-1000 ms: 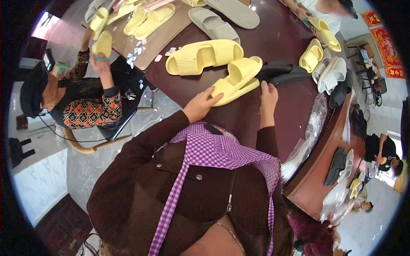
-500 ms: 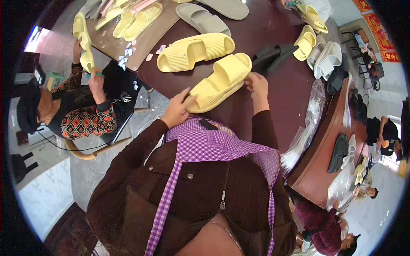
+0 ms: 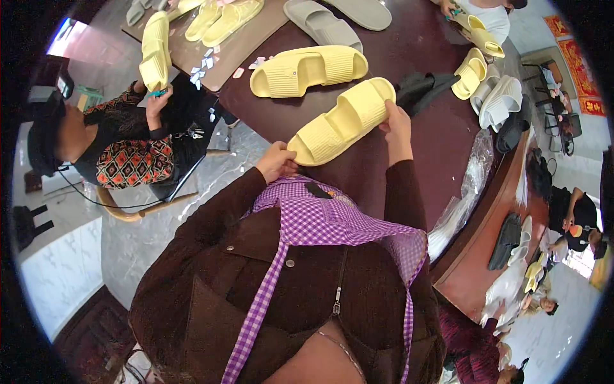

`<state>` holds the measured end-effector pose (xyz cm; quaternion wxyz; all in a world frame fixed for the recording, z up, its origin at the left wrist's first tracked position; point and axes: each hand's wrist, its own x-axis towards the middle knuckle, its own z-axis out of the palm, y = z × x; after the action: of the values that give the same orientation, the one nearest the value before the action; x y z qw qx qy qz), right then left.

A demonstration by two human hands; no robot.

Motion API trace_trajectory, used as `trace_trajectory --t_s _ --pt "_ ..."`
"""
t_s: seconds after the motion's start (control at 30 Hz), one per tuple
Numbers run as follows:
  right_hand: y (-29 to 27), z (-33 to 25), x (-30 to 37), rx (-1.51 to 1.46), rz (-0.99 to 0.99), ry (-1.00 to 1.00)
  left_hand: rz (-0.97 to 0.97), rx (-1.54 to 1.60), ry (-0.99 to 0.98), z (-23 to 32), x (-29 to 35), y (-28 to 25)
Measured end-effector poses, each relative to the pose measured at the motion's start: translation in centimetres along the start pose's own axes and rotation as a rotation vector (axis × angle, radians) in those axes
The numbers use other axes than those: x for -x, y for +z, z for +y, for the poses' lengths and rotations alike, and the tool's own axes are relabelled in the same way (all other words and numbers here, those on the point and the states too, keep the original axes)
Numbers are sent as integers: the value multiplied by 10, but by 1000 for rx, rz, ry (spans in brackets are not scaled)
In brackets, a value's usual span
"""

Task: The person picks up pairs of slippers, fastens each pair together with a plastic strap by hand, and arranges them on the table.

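Between my hands is a pair of yellow slide slippers (image 3: 332,133), fitted together lengthwise with a ribbed strap showing at each end. It is held slantwise just above the dark red table (image 3: 428,179). My left hand (image 3: 277,161) pinches the near left end, its fingers partly hidden by the slippers. The far right end is gripped by my right hand (image 3: 396,130), thumb on the near side. Just beyond lies another yellow slipper pair (image 3: 278,78), joined the same way, on the table.
Grey slippers (image 3: 323,25) lie at the back, and small paper labels (image 3: 203,69) at the back left. A black slipper or cloth (image 3: 425,89) is right of my right hand. Clear plastic bags (image 3: 470,173) line the right edge. At left, a co-worker holds yellow slippers (image 3: 155,51).
The held slippers have turned a little, showing more of their tops. My left fingers have closed in around the near end. The co-worker's slippers at left have swung and now face this way more.
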<state>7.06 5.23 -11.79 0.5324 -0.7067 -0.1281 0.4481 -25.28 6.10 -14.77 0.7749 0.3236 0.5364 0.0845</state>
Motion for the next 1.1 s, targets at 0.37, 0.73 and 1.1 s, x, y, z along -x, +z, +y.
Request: trace_trajectory --t_s 0.37,0.73,1.1 --pt "-61 67 107 -698 316 -74 197 -261 823 71 20 24" --pt "-254 52 183 -439 763 -144 -77 -773 1009 144 -38 82" --pt "-200 43 124 -41 585 -499 48 -973 1518 60 -50 197"
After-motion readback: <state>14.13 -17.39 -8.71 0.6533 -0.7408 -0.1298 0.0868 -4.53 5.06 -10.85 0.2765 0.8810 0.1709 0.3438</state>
